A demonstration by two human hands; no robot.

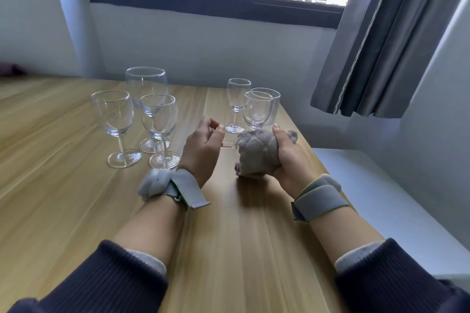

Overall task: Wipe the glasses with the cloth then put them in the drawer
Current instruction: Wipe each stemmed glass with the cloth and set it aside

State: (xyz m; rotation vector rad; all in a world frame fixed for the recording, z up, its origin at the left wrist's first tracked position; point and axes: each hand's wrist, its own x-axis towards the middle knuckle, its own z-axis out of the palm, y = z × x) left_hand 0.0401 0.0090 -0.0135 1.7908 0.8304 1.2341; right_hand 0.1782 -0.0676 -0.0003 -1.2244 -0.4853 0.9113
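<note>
Three wine glasses [142,114] stand at my left on the table [63,185]. My left hand [203,147] pinches the stem of a sideways glass [229,145], its bowl wrapped in the cloth [256,154] clenched by my right hand [290,157]; three more glasses [254,107] stand just behind.

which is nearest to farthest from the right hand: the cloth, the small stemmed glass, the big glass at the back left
1. cloth, gripped in the right hand.
2. small stemmed glass, just beyond, slightly left.
3. big glass, far left at the back of the table.
</note>
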